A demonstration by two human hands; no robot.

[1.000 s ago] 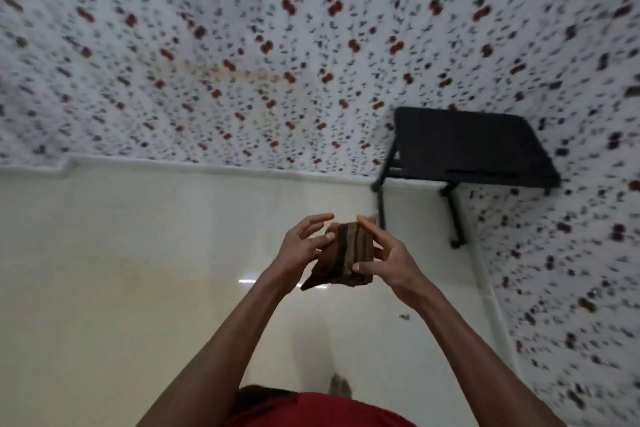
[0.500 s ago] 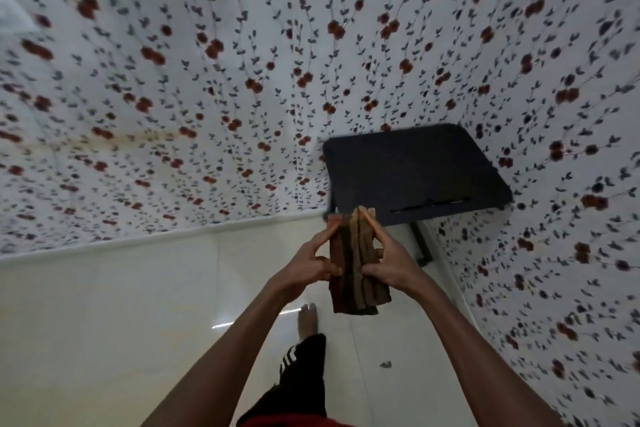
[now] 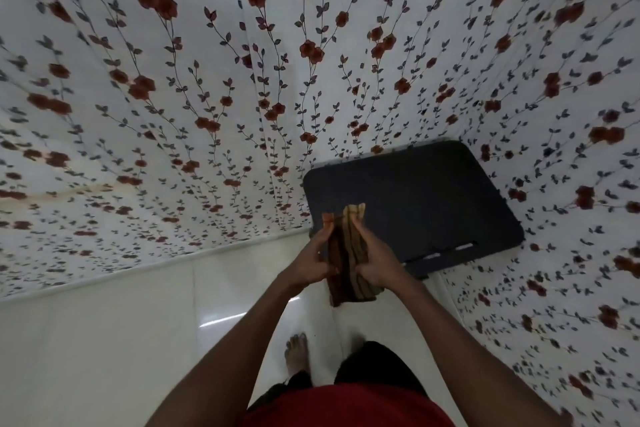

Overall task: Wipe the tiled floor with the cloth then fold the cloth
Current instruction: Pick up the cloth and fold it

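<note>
A brown and tan striped cloth, folded into a narrow upright bundle, is held in the air in front of me at chest height. My left hand grips its left side with thumb and fingers. My right hand grips its right side, fingers stretched up along the fold. The bundle's upper end pokes out above both hands and its lower end hangs below them. Under it lies the pale glossy tiled floor.
A small black table stands just beyond the cloth in the corner. White sheets printed with red flowers cover the walls ahead and to the right. My bare left foot stands on the floor below.
I have stepped closer to the black table, which now looms larger behind the cloth. The folded cloth has turned more upright and both hands have closed tighter on it.
</note>
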